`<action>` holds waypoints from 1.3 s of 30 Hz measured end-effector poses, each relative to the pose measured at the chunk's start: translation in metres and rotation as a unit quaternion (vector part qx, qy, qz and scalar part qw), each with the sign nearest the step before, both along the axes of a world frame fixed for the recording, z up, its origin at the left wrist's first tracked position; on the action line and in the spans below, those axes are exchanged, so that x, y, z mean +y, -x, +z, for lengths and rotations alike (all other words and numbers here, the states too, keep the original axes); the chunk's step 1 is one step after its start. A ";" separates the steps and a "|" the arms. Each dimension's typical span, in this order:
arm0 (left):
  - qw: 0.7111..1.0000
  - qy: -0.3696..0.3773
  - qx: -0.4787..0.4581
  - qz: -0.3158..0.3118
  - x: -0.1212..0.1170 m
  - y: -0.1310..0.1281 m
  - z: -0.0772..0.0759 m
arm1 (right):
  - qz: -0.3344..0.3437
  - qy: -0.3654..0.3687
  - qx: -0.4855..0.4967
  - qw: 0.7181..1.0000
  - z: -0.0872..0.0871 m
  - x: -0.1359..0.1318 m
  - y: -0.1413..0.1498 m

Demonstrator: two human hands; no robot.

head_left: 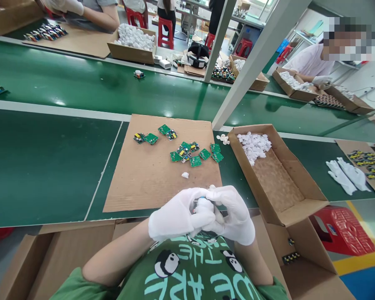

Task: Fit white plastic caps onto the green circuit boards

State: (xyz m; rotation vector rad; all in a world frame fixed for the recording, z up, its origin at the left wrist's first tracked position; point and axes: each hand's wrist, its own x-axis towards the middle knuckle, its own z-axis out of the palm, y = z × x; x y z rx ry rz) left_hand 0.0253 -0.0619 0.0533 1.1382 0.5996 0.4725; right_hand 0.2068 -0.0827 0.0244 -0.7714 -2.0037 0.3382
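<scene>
My left hand (181, 213) and my right hand (236, 214), both in white gloves, meet in front of my chest at the near edge of the bench. Their fingers are closed around a small white part (203, 204) with a bit of blue on it. Most of it is hidden by the gloves. Just beyond lies a cardboard sheet (143, 179), with several small green circuit boards (195, 161) scattered over it, some component side up. A single white piece (185, 175) rests on the sheet near my fingers.
To the right, an open cardboard box (284, 191) holds white plastic pieces (254, 146). White gloves (346, 175) lie farther right. A slanted metal post (256, 54) rises behind the sheet. Across the green conveyor belt (90, 79), co-workers sit by boxes of white pieces.
</scene>
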 end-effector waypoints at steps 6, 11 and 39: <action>0.983 0.097 -0.150 0.036 0.000 -0.005 -0.013 | -0.034 0.051 0.014 0.998 0.005 -0.001 0.002; 0.954 0.220 -0.201 0.038 0.001 -0.007 -0.016 | -0.064 0.101 0.037 0.992 -0.001 0.001 0.004; 0.689 -0.367 0.572 0.252 0.141 0.087 -0.055 | -0.176 0.074 -0.151 0.970 -0.013 0.274 0.040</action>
